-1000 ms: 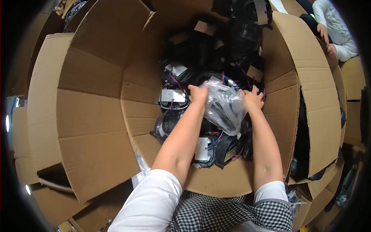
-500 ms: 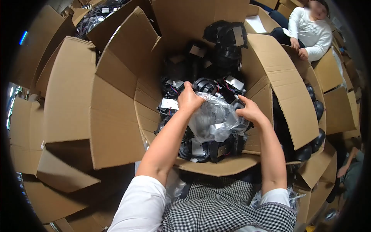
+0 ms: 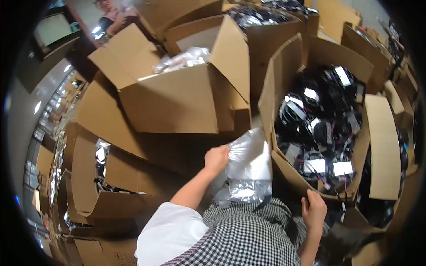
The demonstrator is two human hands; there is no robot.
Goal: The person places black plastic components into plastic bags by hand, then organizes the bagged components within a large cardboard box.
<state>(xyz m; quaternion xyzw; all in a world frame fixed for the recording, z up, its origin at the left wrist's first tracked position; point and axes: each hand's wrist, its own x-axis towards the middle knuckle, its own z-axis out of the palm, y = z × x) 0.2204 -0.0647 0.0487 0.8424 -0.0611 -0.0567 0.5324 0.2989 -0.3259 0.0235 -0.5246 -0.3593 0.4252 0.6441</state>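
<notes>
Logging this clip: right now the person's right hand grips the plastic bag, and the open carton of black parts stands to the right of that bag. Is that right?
Not quite: the head view shows the left hand gripping the plastic bag; the right hand is near the carton's edge. The open carton of black parts does stand to the bag's right.

White lights [image 3: 37,107] at far left
</notes>
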